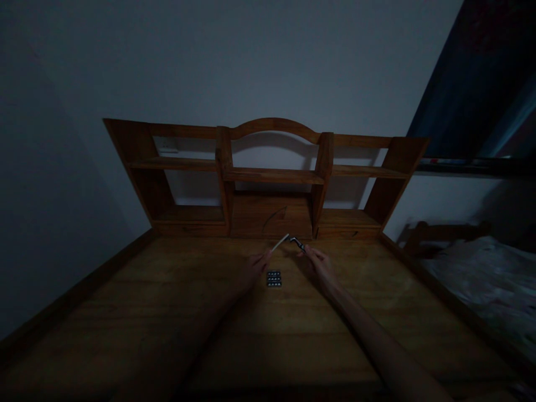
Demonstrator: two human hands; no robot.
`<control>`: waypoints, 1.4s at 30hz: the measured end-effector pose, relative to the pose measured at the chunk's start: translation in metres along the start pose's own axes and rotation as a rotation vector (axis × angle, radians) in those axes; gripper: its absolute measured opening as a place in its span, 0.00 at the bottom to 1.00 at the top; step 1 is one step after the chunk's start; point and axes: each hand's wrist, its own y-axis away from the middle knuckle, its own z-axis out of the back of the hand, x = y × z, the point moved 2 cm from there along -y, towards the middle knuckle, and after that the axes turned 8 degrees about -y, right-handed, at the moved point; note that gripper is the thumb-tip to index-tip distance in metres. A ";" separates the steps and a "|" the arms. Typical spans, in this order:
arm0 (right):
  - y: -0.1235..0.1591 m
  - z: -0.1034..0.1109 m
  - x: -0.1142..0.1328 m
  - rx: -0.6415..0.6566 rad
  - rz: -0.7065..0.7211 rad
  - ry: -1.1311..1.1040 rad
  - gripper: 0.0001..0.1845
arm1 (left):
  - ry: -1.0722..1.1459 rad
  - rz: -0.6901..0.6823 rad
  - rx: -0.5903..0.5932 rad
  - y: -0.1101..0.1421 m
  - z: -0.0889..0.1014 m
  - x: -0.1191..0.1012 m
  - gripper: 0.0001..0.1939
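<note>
My left hand is closed on a thin pale stick, perhaps a slim candle, which slants up to the right. In my right hand is a slim dark tool with a bent, shiny neck; it looks like a long-necked lighter, though the dim light hides its details. The tool's bent tip is close to the upper end of the stick, and I cannot tell whether they touch. No flame shows. Below and between my hands, a small dark block with rows of light marks lies on the wooden desk.
A wooden hutch with open shelves rises along the back of the desk, against a pale wall. Raised wooden edges run down both sides of the desk. To the right are a bed with rumpled covers and a dark curtained window.
</note>
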 end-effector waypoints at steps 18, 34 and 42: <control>-0.002 0.003 -0.002 0.010 0.046 0.089 0.27 | 0.017 0.021 0.016 0.001 -0.002 -0.005 0.26; -0.001 0.004 -0.006 0.043 0.010 0.049 0.26 | -0.017 -0.036 -0.013 -0.003 0.000 0.002 0.25; -0.005 0.007 -0.009 0.059 0.003 0.063 0.26 | -0.046 -0.014 -0.023 -0.003 0.001 0.002 0.26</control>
